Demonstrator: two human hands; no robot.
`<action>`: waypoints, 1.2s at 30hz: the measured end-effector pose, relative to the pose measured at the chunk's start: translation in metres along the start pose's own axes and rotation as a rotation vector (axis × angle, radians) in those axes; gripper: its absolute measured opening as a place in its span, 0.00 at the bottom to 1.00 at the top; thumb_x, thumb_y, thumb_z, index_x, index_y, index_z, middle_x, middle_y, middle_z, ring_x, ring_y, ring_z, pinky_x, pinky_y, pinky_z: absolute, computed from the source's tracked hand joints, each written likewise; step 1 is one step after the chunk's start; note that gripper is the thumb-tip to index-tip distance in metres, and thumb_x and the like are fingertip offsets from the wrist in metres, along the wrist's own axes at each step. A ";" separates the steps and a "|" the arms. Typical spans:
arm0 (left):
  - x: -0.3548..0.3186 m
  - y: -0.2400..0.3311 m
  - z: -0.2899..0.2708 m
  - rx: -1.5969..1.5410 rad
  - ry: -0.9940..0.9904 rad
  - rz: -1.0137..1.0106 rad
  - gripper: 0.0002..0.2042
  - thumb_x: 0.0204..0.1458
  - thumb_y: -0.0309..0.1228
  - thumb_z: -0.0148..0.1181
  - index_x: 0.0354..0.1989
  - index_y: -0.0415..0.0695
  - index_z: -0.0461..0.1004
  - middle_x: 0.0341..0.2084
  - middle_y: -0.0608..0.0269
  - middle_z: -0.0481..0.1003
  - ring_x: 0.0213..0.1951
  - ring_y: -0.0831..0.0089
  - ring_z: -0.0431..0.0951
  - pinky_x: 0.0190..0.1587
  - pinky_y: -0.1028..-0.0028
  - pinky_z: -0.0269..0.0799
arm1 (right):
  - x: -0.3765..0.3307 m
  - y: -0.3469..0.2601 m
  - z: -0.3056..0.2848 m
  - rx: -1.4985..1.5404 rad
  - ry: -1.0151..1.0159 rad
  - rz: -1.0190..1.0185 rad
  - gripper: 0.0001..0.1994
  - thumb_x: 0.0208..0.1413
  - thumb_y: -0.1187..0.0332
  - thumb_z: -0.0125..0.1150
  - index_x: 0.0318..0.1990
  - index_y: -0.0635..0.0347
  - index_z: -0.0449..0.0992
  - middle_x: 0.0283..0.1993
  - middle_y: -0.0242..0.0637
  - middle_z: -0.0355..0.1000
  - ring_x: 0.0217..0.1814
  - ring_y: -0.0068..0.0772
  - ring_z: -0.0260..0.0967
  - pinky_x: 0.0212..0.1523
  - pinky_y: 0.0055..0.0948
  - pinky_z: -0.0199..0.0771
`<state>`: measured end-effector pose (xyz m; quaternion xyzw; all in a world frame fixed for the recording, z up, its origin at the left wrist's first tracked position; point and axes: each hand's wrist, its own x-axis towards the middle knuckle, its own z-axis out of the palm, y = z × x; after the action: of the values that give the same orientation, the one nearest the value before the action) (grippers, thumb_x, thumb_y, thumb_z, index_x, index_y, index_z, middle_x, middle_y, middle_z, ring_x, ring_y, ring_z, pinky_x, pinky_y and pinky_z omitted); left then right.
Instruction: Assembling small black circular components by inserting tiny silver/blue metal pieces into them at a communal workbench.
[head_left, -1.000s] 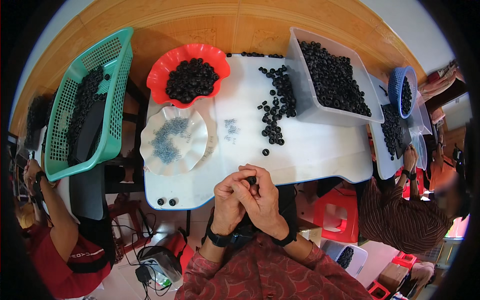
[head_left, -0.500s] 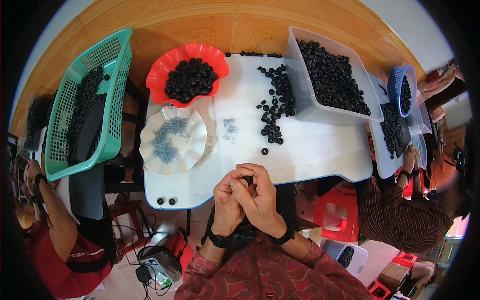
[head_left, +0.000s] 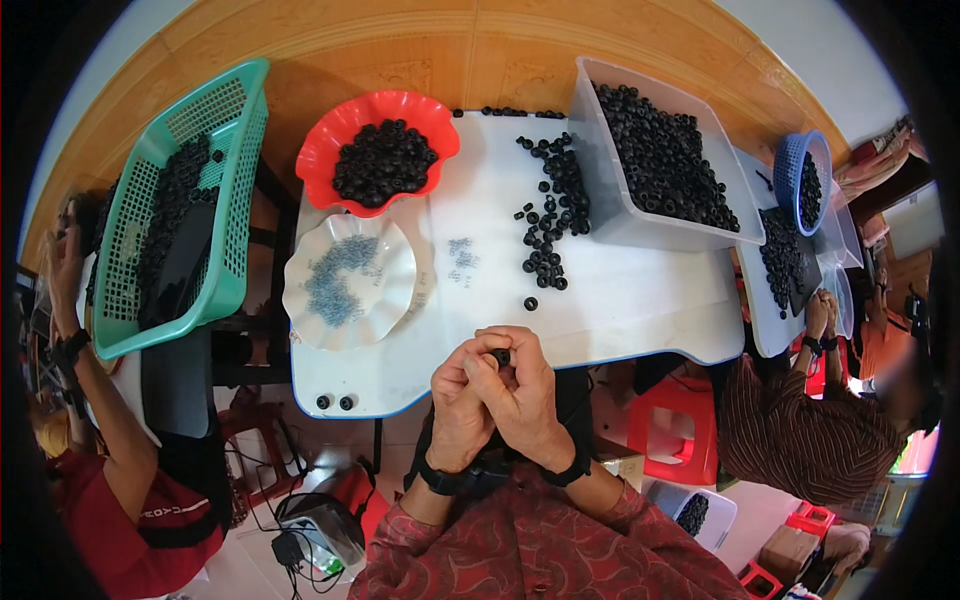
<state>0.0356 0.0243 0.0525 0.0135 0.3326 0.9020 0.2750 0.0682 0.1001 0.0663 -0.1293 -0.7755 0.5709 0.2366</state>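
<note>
Over the near edge of the white table (head_left: 640, 290), my left hand (head_left: 460, 410) and my right hand (head_left: 526, 405) are pressed together. Their closed fingers grip a small black ring-shaped part (head_left: 502, 356) between them; much of it is covered by the fingertips. Beyond my hands, loose black ring-shaped parts (head_left: 545, 235) are scattered on the tabletop. To the left, a white scalloped plate (head_left: 395, 300) holds tiny clear bluish pieces (head_left: 335, 285), and a small group of similar pieces (head_left: 461, 255) lies beside it.
A red scalloped bowl (head_left: 315, 130) and a translucent bin (head_left: 660, 230) hold black parts. Two more parts (head_left: 335, 403) sit at the front left corner. A green basket (head_left: 235, 260) stands left. Co-workers sit at left (head_left: 110, 430) and right (head_left: 800, 430); a red stool (head_left: 675, 430) is below.
My hands stay together around the black part, with only slight finger movement. The left co-worker's hand has risen beside the green basket.
</note>
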 end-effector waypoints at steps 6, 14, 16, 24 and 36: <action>0.001 0.002 -0.007 -0.052 -0.045 -0.013 0.20 0.58 0.39 0.61 0.50 0.35 0.72 0.34 0.70 0.69 0.30 0.82 0.66 0.37 0.84 0.68 | -0.002 -0.005 -0.004 -0.052 -0.060 -0.004 0.26 0.56 0.66 0.66 0.56 0.69 0.63 0.50 0.47 0.73 0.43 0.28 0.72 0.45 0.27 0.73; -0.001 0.004 -0.005 0.014 -0.009 0.025 0.24 0.56 0.46 0.61 0.52 0.38 0.71 0.34 0.67 0.71 0.30 0.80 0.69 0.32 0.82 0.69 | -0.006 -0.006 0.000 -0.055 -0.071 0.042 0.29 0.55 0.64 0.67 0.59 0.69 0.62 0.52 0.49 0.73 0.43 0.29 0.72 0.45 0.27 0.73; -0.001 0.005 -0.005 0.105 0.038 0.042 0.25 0.57 0.49 0.60 0.54 0.42 0.70 0.36 0.64 0.74 0.31 0.78 0.73 0.31 0.80 0.72 | -0.006 -0.005 0.001 -0.035 -0.048 0.006 0.29 0.55 0.64 0.67 0.59 0.69 0.62 0.52 0.49 0.73 0.42 0.28 0.71 0.44 0.27 0.73; 0.001 0.005 -0.020 -0.068 -0.152 0.025 0.15 0.64 0.34 0.53 0.52 0.36 0.71 0.36 0.61 0.74 0.30 0.79 0.69 0.36 0.78 0.72 | -0.007 -0.012 0.001 -0.037 -0.039 -0.004 0.31 0.52 0.61 0.70 0.57 0.70 0.63 0.38 0.44 0.71 0.34 0.32 0.71 0.36 0.29 0.73; -0.002 0.004 -0.017 0.062 -0.087 0.091 0.14 0.62 0.31 0.55 0.51 0.35 0.71 0.31 0.70 0.69 0.33 0.83 0.69 0.43 0.83 0.71 | -0.007 0.000 0.016 0.006 0.073 -0.023 0.22 0.56 0.66 0.67 0.52 0.67 0.66 0.36 0.42 0.72 0.35 0.28 0.72 0.35 0.26 0.73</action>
<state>0.0315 0.0109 0.0419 0.0765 0.3469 0.9015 0.2473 0.0659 0.0841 0.0609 -0.1405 -0.7662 0.5652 0.2716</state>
